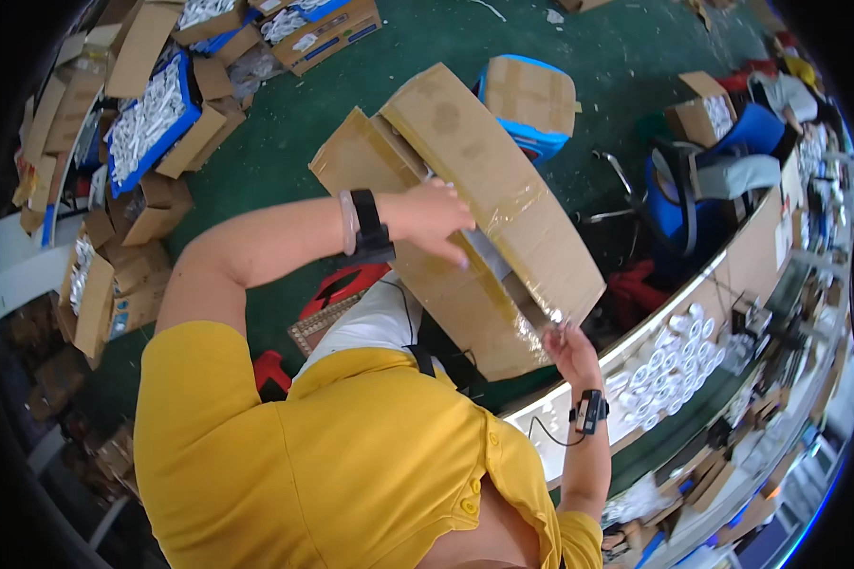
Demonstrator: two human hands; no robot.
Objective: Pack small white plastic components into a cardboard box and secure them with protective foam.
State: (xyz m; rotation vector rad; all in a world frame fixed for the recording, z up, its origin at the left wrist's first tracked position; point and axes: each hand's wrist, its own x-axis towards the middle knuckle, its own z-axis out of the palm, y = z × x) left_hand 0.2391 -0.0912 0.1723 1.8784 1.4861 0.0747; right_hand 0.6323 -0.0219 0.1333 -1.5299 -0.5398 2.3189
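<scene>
A large brown cardboard box (531, 218) lies in front of my body, its two long flaps separated by a narrow gap. Clear and yellowish tape runs along the flap edges, and something pale shows inside the gap. My left hand (432, 218) rests across the gap near its middle, palm down with thumb and fingers apart. At the gap's near right end, my right hand (571, 356) has its fingers closed on the box's taped edge, where loose tape glints. Exactly what lies between those fingertips is hard to make out.
Beyond the box stands a blue stool (531, 104) with cardboard on its seat. A blue office chair (683, 190) is at the right, by a bench (626, 356) bearing many white round parts (669, 365). Open cartons and a blue crate (152, 123) of white pieces crowd the left.
</scene>
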